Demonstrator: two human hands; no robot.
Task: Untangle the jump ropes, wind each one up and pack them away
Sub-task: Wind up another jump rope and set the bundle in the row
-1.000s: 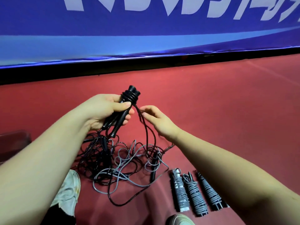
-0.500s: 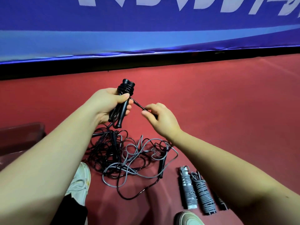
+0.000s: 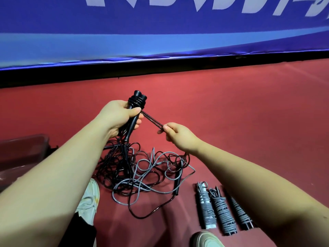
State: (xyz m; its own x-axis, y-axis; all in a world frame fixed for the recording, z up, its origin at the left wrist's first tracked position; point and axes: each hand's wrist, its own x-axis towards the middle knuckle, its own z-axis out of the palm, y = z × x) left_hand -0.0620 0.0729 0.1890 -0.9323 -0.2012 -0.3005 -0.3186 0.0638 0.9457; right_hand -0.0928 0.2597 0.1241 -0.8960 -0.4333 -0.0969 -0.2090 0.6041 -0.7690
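Observation:
My left hand (image 3: 118, 115) grips a pair of black jump-rope handles (image 3: 136, 104) held upright, with a few turns of black cord wound round their tops. From there the black cord (image 3: 151, 120) runs taut down to the right into my right hand (image 3: 175, 133), which pinches it. Below my hands a tangle of black and grey ropes (image 3: 140, 172) lies on the red floor, with a loose black handle (image 3: 177, 182) at its right side. Three wound-up rope bundles (image 3: 220, 211) lie side by side at the lower right.
A blue banner with a black base (image 3: 160, 66) runs across the back. A dark reddish box (image 3: 23, 150) sits at the left edge. My white shoe (image 3: 89, 198) is by the tangle and another shoe tip (image 3: 204, 239) shows at the bottom.
My right hand has closed on the cord and pulled it out to the right, drawing it taut from the handles. The left hand kept its grip on the handles.

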